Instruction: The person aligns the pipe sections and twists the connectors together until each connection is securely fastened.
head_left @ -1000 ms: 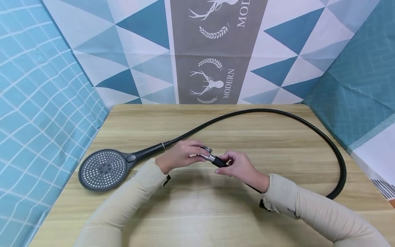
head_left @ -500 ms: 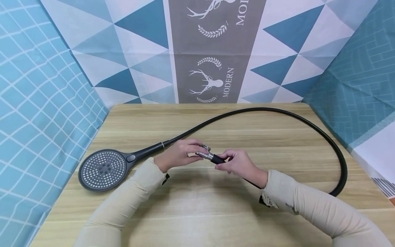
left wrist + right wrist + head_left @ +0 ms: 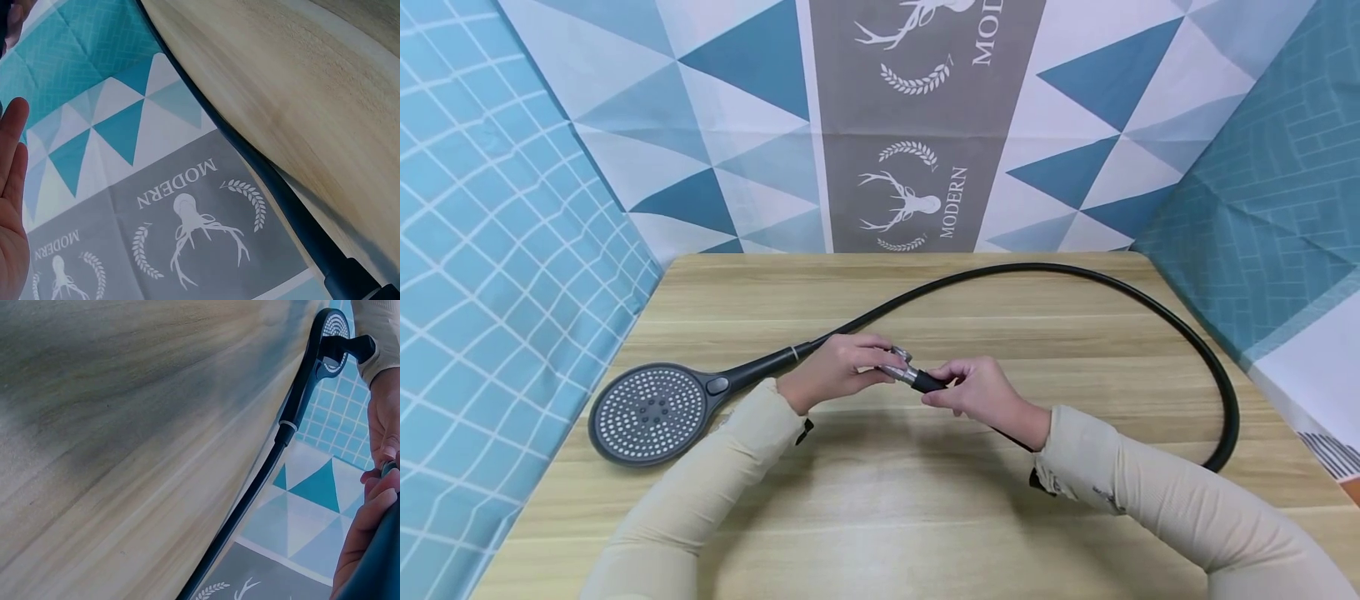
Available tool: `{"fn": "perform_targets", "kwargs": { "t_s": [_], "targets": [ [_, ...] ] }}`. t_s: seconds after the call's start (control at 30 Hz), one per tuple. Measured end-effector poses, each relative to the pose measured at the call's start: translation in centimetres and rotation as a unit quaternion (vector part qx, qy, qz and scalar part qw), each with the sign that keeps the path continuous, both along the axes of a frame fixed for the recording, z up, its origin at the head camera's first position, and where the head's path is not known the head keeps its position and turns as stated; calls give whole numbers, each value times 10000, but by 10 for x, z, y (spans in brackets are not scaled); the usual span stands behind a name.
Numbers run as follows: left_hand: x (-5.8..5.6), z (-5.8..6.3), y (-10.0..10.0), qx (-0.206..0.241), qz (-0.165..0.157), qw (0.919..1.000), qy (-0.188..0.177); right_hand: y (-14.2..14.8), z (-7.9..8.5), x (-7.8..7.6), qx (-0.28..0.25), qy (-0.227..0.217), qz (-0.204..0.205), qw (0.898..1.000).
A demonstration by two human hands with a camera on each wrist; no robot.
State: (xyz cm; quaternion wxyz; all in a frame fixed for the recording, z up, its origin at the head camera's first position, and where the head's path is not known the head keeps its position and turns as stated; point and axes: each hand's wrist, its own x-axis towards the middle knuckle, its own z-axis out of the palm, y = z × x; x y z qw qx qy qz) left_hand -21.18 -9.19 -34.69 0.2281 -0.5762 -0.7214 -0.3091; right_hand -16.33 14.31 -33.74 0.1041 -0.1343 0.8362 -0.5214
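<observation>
A dark grey shower head (image 3: pixel 649 414) with a dotted round face lies at the left of the table, its handle joined to a black shower hose (image 3: pixel 1157 312) that loops out to the right. Above the table's middle, my left hand (image 3: pixel 835 371) pinches a silver metal fitting (image 3: pixel 897 369), whose far end my fingers partly hide. My right hand (image 3: pixel 985 392) grips the black end sleeve (image 3: pixel 928 382) of the hose, right against the fitting. In the left wrist view only part of my left hand (image 3: pixel 11 206) shows; the right wrist view shows my right hand (image 3: pixel 365 534) at its edge.
The wooden table (image 3: pixel 880 517) is bordered by a patterned cloth (image 3: pixel 700 125) at the back. Blue tiled-pattern cloth (image 3: pixel 490 250) stands along the left side, and teal cloth (image 3: pixel 1262 217) along the right. The hose arcs near the table's back and right.
Both hands shift slightly left and away from me, with the fitting and hose end between them. Both grips stay on. The shower head lies where it was.
</observation>
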Motion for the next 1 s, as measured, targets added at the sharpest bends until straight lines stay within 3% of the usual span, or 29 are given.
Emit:
{"fn": "perform_targets", "kwargs": {
  "t_s": [0.37, 0.7, 1.0],
  "targets": [
    [-1, -2, 1, 136, 120, 9998, -5, 2, 5, -3, 49, -36, 119, 9999],
    [0, -3, 1, 213, 129, 9997, 45, 3, 5, -5, -43, 160, 625, 9979],
    [0, -8, 0, 161, -39, 9998, 118, -1, 7, -1, 726, 306, 1194, 9897]
  ]
}}
